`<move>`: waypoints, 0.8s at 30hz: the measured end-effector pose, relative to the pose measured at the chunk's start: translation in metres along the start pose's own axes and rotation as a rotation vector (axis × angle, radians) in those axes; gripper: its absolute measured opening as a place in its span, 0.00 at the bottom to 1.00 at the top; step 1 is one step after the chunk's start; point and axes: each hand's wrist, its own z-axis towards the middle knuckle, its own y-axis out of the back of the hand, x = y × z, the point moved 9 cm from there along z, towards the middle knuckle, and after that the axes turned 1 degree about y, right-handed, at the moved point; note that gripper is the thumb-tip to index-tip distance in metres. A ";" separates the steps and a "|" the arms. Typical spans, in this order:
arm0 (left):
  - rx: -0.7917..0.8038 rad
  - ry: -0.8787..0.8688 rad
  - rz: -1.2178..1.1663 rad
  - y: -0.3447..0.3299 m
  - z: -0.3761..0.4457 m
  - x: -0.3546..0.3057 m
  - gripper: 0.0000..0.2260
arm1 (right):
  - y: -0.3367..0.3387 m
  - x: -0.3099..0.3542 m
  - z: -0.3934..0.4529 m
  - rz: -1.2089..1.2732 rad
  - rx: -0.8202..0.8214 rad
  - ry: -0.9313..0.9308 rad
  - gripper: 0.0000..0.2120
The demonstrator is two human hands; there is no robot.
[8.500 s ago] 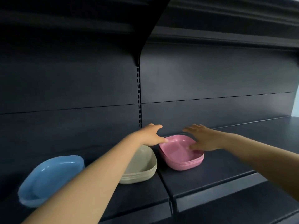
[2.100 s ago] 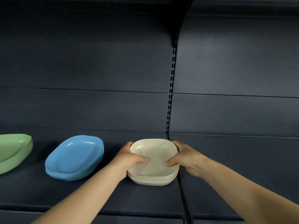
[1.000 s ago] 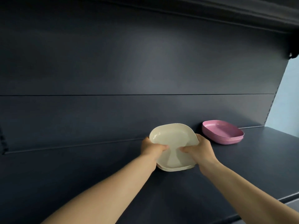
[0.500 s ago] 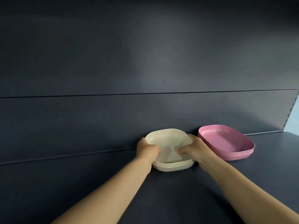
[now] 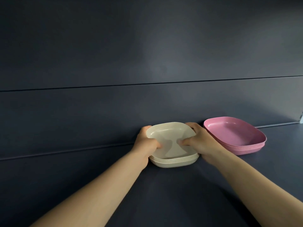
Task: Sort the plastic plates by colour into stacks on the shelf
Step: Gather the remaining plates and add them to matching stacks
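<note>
Head view: your left hand (image 5: pixel 146 143) and right hand (image 5: pixel 200 141) each hold a grip curled round opposite sides of the cream plate stack (image 5: pixel 173 159), thumbs pressed inside the top plate. The stack sits at frame centre on the dark shelf (image 5: pixel 164 194), close to the back panel (image 5: pixel 147 63), just left of the pink plate stack (image 5: pixel 234 136) and apart from it. Judgement: the plates look light, stiff and smooth, so they may slide on one another. Hold low at both side rims, clamping all layers together.
</note>
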 end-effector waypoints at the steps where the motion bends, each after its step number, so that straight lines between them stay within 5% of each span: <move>1: -0.001 -0.001 -0.003 0.000 0.000 0.000 0.22 | -0.001 0.001 -0.001 -0.006 0.007 0.009 0.22; 16: 0.003 0.009 0.023 0.002 0.003 0.006 0.24 | -0.006 0.000 0.001 -0.104 0.125 0.015 0.19; 22: 0.015 0.020 -0.003 0.003 0.002 0.006 0.24 | -0.002 0.004 0.002 -0.163 0.046 0.042 0.16; 24: 0.053 0.046 -0.086 0.005 0.001 0.006 0.28 | 0.004 0.006 -0.001 -0.202 -0.029 0.051 0.23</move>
